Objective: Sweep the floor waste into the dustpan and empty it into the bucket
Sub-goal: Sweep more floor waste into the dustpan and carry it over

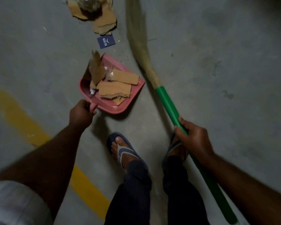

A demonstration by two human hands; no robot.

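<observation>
A pink dustpan (133, 93) sits low over the grey concrete floor, loaded with torn cardboard pieces (115, 88). My left hand (81, 113) grips its short handle from behind. My right hand (193, 138) grips the green handle of a grass broom (167, 103), whose pale bristles (136, 34) stretch up and away to the right of the pan. More cardboard scraps and fluff (96, 15) lie on the floor beyond the pan, with a small dark blue card (106, 41) between them and the pan. No bucket is in view.
A yellow painted line (23, 117) runs diagonally across the floor at the left. My two feet in blue sandals (125, 150) stand just behind the pan. Small crumbs (125, 57) dot the floor beside the bristles.
</observation>
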